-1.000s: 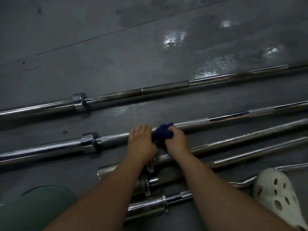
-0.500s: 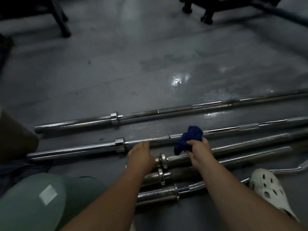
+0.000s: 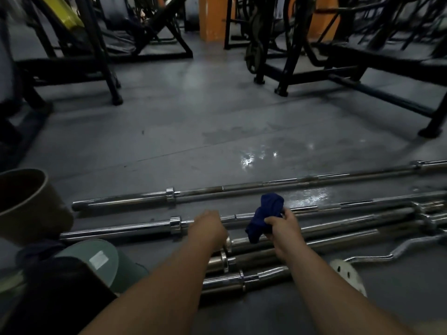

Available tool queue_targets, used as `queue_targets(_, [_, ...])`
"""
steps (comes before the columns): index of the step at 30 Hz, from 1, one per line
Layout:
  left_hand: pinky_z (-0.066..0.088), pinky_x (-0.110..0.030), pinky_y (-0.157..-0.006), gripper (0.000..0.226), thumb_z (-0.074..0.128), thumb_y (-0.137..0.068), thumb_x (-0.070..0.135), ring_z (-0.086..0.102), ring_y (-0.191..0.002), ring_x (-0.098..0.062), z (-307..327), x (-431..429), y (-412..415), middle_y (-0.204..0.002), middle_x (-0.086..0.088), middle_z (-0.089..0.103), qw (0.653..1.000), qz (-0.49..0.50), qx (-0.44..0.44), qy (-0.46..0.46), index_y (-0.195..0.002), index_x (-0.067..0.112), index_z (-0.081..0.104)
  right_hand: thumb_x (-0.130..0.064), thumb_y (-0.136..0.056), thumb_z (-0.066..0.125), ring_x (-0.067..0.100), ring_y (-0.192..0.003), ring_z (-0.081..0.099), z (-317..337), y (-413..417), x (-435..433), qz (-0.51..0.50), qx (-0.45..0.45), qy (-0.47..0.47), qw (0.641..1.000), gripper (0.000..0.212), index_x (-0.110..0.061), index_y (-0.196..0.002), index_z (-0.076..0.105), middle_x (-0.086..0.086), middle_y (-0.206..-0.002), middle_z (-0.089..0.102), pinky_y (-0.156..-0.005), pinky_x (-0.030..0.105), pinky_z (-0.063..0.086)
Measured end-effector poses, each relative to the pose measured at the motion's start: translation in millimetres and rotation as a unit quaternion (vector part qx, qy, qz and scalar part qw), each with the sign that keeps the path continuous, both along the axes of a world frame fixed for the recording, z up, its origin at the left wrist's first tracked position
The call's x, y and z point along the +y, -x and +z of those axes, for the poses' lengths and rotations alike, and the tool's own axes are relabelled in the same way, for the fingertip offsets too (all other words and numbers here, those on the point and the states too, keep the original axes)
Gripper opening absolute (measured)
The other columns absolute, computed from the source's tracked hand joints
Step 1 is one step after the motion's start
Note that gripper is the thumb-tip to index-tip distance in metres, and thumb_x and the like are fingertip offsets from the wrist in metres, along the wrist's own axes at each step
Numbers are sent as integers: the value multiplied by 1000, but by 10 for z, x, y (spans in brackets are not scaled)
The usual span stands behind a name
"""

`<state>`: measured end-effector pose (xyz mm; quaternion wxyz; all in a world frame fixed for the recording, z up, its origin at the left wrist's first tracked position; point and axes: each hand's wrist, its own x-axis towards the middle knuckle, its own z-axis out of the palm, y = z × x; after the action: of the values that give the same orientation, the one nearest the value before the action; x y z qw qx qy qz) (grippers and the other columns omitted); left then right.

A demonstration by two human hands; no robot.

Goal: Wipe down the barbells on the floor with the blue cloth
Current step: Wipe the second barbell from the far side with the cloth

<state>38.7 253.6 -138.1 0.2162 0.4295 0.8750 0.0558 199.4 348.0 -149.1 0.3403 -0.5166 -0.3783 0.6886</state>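
Several chrome barbells lie side by side on the dark floor. The far barbell (image 3: pixel 242 189) lies alone, and the second barbell (image 3: pixel 125 229) runs under my hands. My left hand (image 3: pixel 208 228) rests on the second barbell just right of its collar, fingers curled over the shaft. My right hand (image 3: pixel 284 228) grips the bunched blue cloth (image 3: pixel 266 213) and holds it lifted a little above the bars. Shorter bars (image 3: pixel 242 278) lie stacked closer to me, partly hidden by my forearms.
A brown tub (image 3: pixel 26 201) and a green container (image 3: pixel 104 259) stand at the left. A white clog (image 3: pixel 348 274) and a curl bar (image 3: pixel 375 256) are at the right. Black gym machine frames (image 3: pixel 302 76) and an orange pillar (image 3: pixel 210 18) stand beyond a wet floor patch (image 3: pixel 254 158).
The camera has tilted up, showing the gym beyond. My right hand has lifted the blue cloth off the second barbell. My left hand stays on that bar.
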Motion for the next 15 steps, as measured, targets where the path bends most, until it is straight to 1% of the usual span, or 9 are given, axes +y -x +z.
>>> queue_targets(3, [46,-42,-103,44,52,-87,19,51,-125,-33,213,223,416,-139,-15,51,998,-42,34,20,-130,11,50,6,-86,58,30,-97,66,-101,33,120,9,-36,-10,999,55,-29,-128,52,6,-115,64,-86,52,56])
queue_targets(6, [45,-40,-103,47,50,-87,17,51,-126,-32,283,396,749,-139,-13,51,994,-78,73,16,-134,12,49,5,-87,58,30,-100,65,-303,191,210,33,-67,-14,997,56,-29,-131,50,5,-115,62,-90,53,54])
queue_targets(8, [45,-40,-102,48,51,-87,16,50,-126,-30,187,488,889,-140,-10,50,983,-147,101,31,-135,14,47,4,-88,58,29,-100,65,-459,342,302,63,-89,-16,994,54,-25,-132,51,7,-118,62,-91,52,54])
queue_targets(10, [45,-38,-100,51,50,-86,15,49,-126,-28,46,612,1069,-142,-6,46,965,-224,125,51,-137,16,46,4,-88,57,27,-99,65,-602,510,446,91,-113,-26,989,52,-21,-133,51,7,-117,62,-91,50,55])
queue_targets(12, [43,-35,-99,53,50,-86,15,47,-128,-26,-37,764,1287,-145,-3,44,952,-271,127,59,-139,17,45,4,-89,57,26,-102,63,-733,696,609,110,-141,-42,983,52,-20,-134,51,6,-117,62,-92,47,54])
queue_targets(15, [40,-35,-107,58,53,-89,20,42,-135,-24,-250,847,1527,-151,-1,38,947,-301,88,63,-145,18,40,3,-90,55,24,-109,59,-959,998,813,149,-199,-74,966,57,-22,-139,46,6,-127,58,-89,39,52])
